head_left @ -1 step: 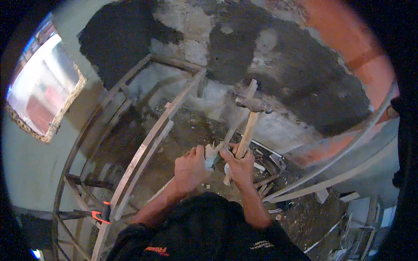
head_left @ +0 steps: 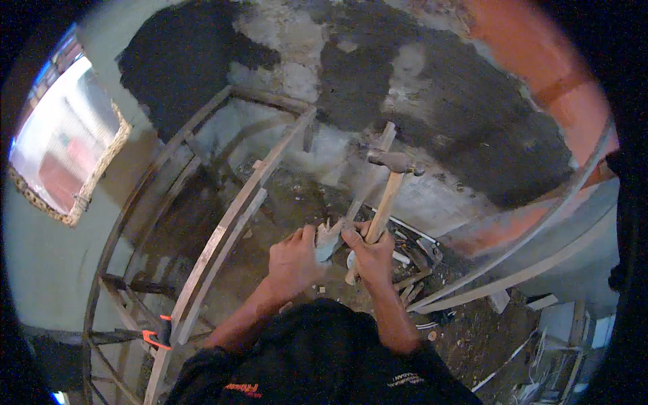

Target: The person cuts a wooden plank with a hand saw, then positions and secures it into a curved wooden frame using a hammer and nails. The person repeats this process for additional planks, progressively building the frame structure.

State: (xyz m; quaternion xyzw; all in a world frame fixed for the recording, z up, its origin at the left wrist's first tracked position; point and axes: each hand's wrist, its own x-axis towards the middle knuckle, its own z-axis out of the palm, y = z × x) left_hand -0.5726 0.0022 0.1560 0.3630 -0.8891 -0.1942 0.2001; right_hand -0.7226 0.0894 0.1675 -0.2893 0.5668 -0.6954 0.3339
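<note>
My right hand [head_left: 373,253] is closed around the wooden handle of a hammer [head_left: 386,202], whose metal head points up and away from me. The thumb and fingers of that hand also press against a long wooden strip [head_left: 375,162], which slants up toward the wall. My left hand [head_left: 294,260] is closed in a fist at the strip's near part. A pale, splintered piece of wood [head_left: 328,241] sticks out between my two hands. Whether it belongs to the same strip I cannot tell, as the fingers hide the join.
On the left stands a wooden frame [head_left: 219,236], with an orange-and-black handled saw [head_left: 159,333] on it. Curved wooden strips [head_left: 533,270] lean at the right. Scraps and tools lie on the dirt floor [head_left: 466,351]. A patched wall [head_left: 432,115] rises ahead.
The splintered piece between my hands has tilted slightly, and the pale strip seen below my left forearm no longer shows. Both hands keep their grip; the view has shifted a little.
</note>
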